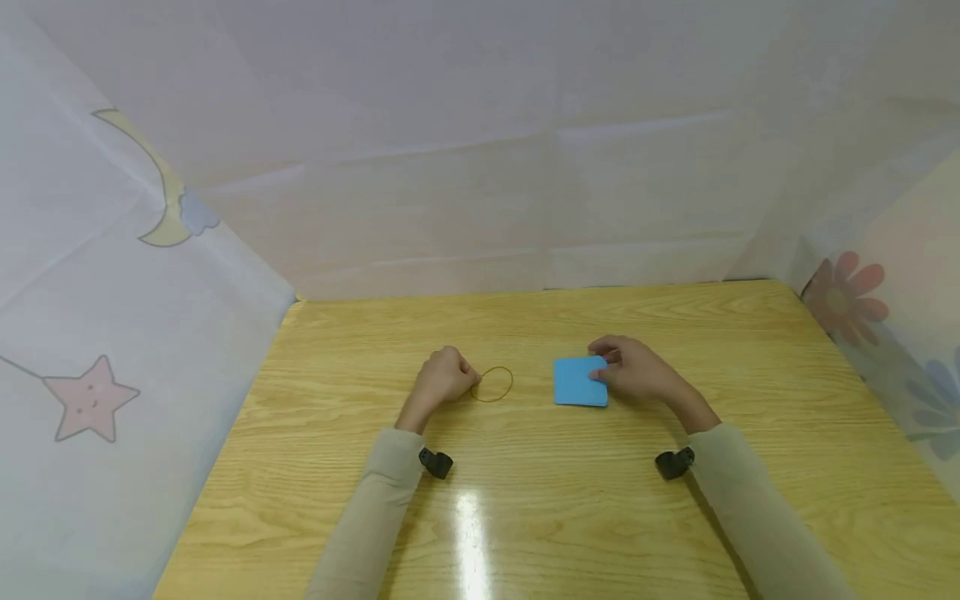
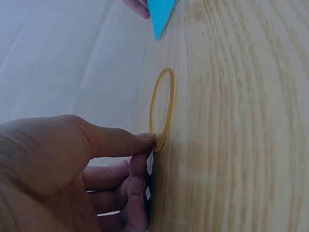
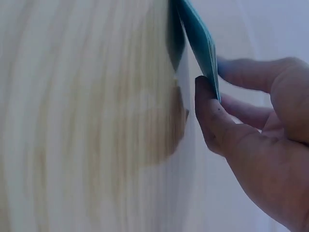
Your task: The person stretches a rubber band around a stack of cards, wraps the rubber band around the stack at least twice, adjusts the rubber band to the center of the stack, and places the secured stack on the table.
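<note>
My left hand point(image 1: 447, 375) pinches the near edge of a thin yellow-brown rubber band point(image 1: 512, 385) between thumb and fingertips. In the left wrist view the rubber band point(image 2: 169, 101) forms an open loop beside the thumb, close to the tabletop. My right hand point(image 1: 636, 367) pinches the right side of a square stack of blue paper point(image 1: 576, 383). Seen edge-on in the right wrist view, the blue paper point(image 3: 203, 46) shows several thin layers and is tilted, lifted off the wood at this end. Thumb and fingers lie on opposite faces of it.
The wood-grain table point(image 1: 540, 500) stretches out under both hands. Pale cloth walls point(image 1: 450, 208) stand at its back and sides, printed with a moon, a star and flowers. A small black camera point(image 1: 437, 463) sits on the left wrist, another black camera point(image 1: 674, 463) on the right.
</note>
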{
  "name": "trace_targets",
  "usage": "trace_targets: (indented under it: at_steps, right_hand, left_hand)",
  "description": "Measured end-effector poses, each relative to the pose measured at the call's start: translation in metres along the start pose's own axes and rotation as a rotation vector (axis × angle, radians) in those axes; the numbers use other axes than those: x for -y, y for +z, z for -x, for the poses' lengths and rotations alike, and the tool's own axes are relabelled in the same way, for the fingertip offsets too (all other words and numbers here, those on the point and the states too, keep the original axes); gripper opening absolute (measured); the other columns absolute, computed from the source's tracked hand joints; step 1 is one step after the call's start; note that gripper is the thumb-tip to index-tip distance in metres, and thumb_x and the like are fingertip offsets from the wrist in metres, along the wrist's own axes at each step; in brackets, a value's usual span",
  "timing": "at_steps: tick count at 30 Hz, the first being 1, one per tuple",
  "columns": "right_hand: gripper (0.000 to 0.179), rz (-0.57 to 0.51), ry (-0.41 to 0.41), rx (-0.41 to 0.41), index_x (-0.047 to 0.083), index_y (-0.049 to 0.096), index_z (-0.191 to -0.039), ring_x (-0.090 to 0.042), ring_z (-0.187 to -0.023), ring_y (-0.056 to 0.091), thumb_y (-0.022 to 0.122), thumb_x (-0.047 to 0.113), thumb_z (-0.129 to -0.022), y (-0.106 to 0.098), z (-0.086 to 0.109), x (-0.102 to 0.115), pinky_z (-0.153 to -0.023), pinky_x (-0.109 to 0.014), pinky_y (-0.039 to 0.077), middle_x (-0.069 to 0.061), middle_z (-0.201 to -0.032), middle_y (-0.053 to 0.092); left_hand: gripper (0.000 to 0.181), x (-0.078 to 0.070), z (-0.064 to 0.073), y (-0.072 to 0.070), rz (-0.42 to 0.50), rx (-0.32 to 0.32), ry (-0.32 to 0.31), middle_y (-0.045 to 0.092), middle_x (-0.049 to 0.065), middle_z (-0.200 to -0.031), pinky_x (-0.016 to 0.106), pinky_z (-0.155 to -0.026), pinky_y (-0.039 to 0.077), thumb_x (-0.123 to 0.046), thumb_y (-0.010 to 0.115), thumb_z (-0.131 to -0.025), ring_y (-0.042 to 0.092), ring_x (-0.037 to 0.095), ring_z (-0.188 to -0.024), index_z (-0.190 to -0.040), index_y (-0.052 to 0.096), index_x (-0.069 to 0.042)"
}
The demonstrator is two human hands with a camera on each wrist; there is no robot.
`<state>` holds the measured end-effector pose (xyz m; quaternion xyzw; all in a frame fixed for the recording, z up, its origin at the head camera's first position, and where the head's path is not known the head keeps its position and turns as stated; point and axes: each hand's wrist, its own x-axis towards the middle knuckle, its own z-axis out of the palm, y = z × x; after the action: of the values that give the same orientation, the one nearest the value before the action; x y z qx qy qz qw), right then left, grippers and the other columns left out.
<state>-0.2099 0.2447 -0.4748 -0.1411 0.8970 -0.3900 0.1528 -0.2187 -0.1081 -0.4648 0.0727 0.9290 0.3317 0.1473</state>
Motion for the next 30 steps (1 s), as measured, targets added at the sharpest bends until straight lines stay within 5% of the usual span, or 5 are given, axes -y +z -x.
trace_targets:
  at_steps: [8, 13, 22, 26, 30]
  right_hand:
    - [0.072, -0.166, 0.159, -0.014, -0.010, 0.047, -0.151, -0.050, -0.144, 0.048, 0.072, 0.036, -0.101, -0.0060, 0.0028, -0.0010, -0.113, -0.062, 0.047, -0.033, -0.154, 0.049]
    - [0.052, -0.219, 0.160, -0.036, -0.005, 0.064, -0.136, -0.031, -0.119, 0.062, 0.075, 0.031, -0.099, -0.0053, 0.0020, -0.0022, -0.100, -0.042, 0.055, -0.026, -0.136, 0.063]
    - [0.072, -0.508, 0.202, 0.010, -0.011, 0.033, -0.158, -0.017, -0.104, 0.074, 0.070, 0.017, -0.103, -0.0035, 0.0063, 0.0000, -0.092, -0.036, 0.064, -0.033, -0.146, 0.054]
    - [0.072, -0.528, 0.208, -0.001, -0.010, 0.033, -0.158, -0.013, -0.102, 0.073, 0.070, 0.019, -0.103, -0.0028, 0.0063, -0.0012, -0.090, -0.031, 0.064, -0.030, -0.146, 0.055]
    - [0.075, -0.561, 0.224, -0.034, -0.007, 0.034, -0.159, -0.007, -0.101, 0.072, 0.072, 0.023, -0.102, -0.0022, 0.0053, -0.0041, -0.089, -0.028, 0.063, -0.031, -0.152, 0.051]
  left_hand:
    - [0.060, -0.0015, 0.0026, 0.0019, -0.013, -0.004, 0.031, 0.078, 0.006, -0.086, 0.019, -0.040, 0.023, -0.009, 0.064, -0.100, 0.025, 0.006, -0.041, -0.046, 0.040, -0.018]
    - [0.058, -0.0016, 0.0027, 0.0016, -0.022, 0.002, 0.031, 0.080, 0.010, -0.089, 0.020, -0.040, 0.023, -0.010, 0.063, -0.101, 0.026, 0.006, -0.042, -0.047, 0.042, -0.018]
    - [0.038, 0.0004, -0.0022, -0.0001, 0.036, 0.024, 0.063, 0.044, -0.003, -0.053, 0.021, -0.043, 0.029, -0.012, 0.057, -0.105, 0.032, 0.008, -0.046, -0.069, 0.068, -0.007]
    - [0.025, 0.0008, -0.0043, -0.0006, 0.082, 0.023, 0.082, 0.054, -0.001, -0.063, 0.022, -0.049, 0.035, -0.014, 0.058, -0.106, 0.040, 0.010, -0.052, -0.098, 0.079, -0.003]
    - [0.023, -0.0020, -0.0061, -0.0018, 0.132, 0.030, 0.091, 0.065, 0.006, -0.080, 0.023, -0.053, 0.040, -0.017, 0.056, -0.109, 0.045, 0.012, -0.058, -0.107, 0.074, -0.002]
